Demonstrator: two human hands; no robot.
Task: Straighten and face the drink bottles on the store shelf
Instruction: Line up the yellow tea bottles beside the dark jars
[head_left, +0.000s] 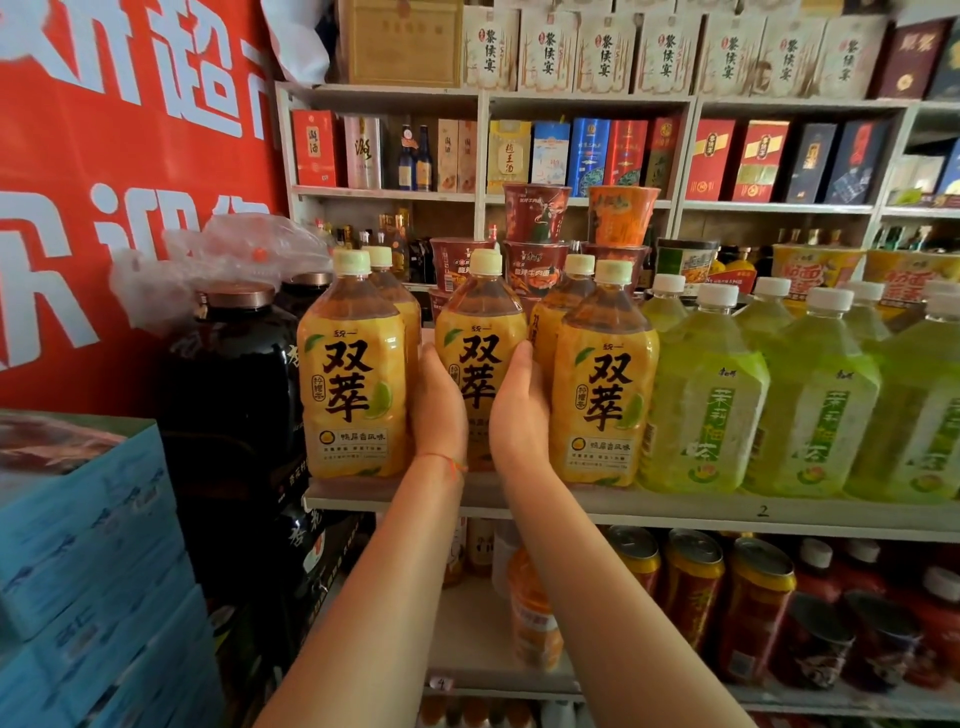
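A red banner (104, 208) with large white characters is covering the left wall, while white shelving (483, 140) behind is carrying rows of boxed liquor (602, 52), blue cartons (88, 545) are sitting stacked at lower left, and soft even light is filling the shop.

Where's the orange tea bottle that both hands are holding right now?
Head view, center-left: the middle orange tea bottle stands on the white shelf between two matching orange bottles, left hand and right hand gripping its sides.

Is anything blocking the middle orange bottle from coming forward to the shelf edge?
Nothing visible. Left hand and right hand grip the middle orange bottle by its sides; the shelf edge ahead of it is bare.
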